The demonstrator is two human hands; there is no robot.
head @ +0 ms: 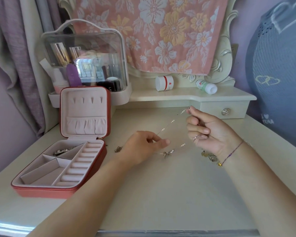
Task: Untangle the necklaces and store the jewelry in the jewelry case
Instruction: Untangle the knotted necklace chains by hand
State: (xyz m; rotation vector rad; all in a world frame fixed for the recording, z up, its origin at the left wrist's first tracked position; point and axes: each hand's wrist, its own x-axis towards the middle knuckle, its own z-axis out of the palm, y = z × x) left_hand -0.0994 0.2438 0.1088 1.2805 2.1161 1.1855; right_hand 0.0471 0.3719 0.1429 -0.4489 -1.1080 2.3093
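A thin silver necklace chain (171, 123) stretches between my two hands above the dressing table. My right hand (207, 130) pinches its upper end between thumb and forefinger, the other fingers curled. My left hand (143, 146) pinches the chain lower down, near a silver bow pendant (167, 153) lying on the table. The red jewelry case (65, 147) stands open at the left, with a silver piece (63, 150) in its back compartment. A small dark chain heap (118, 149) lies beside my left wrist. Rings and a charm (210, 156) lie under my right wrist.
A clear cosmetics organiser (85, 65) stands behind the case. A white jar (164, 83) and a tipped bottle (207, 87) sit on the raised shelf, above a small drawer (225, 112). A floral towel (152, 33) hangs behind. The table's front edge (178, 232) is near me.
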